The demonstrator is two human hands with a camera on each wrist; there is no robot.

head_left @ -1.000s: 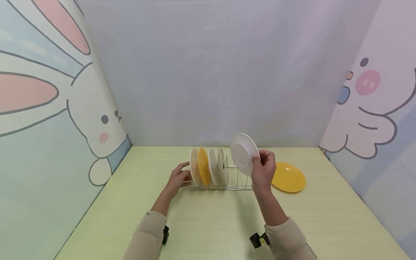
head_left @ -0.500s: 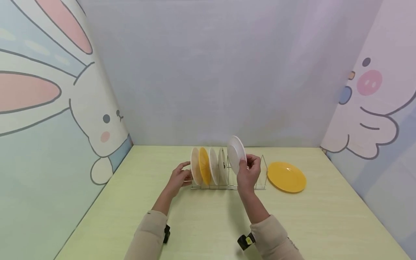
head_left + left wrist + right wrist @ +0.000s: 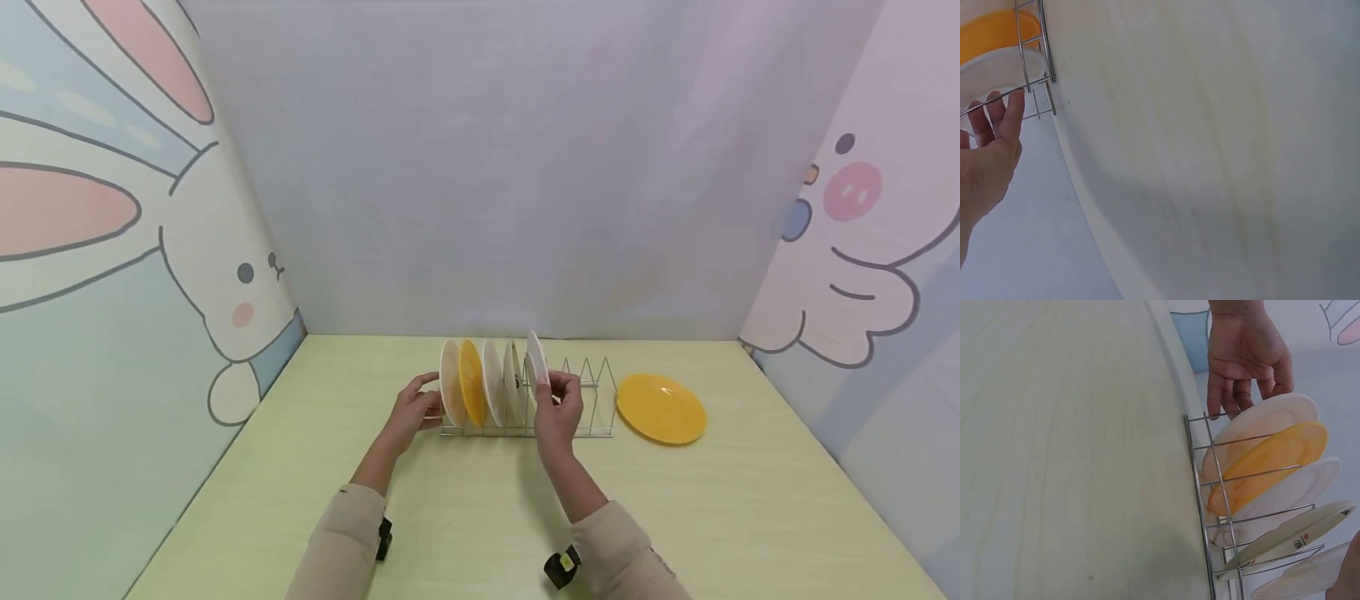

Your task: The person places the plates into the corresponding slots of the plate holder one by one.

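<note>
In the head view a wire dish rack (image 3: 592, 433) stands on the table with several plates upright in its left part. My right hand (image 3: 558, 414) pinches the right rim of a white plate (image 3: 535, 358), which stands nearly edge-on within the rack, right of a pale plate with a small printed mark (image 3: 1300, 536). My left hand (image 3: 411, 410) holds the rack's left end wire, its fingers (image 3: 1013, 115) over the wire in the left wrist view. Beside that hand come a white plate (image 3: 448, 379), a yellow plate (image 3: 472, 385) and another white plate (image 3: 491, 379).
Another yellow plate (image 3: 662, 408) lies flat on the pale green table (image 3: 465, 508), just right of the rack. Bare wire slots show in the rack's right part. A grey backdrop (image 3: 480, 183) rises behind, with cartoon-printed panels at both sides.
My right hand has carried the white plate leftward and down into the rack, turning it from face-on to nearly edge-on. The left hand has stayed at the rack's end.
</note>
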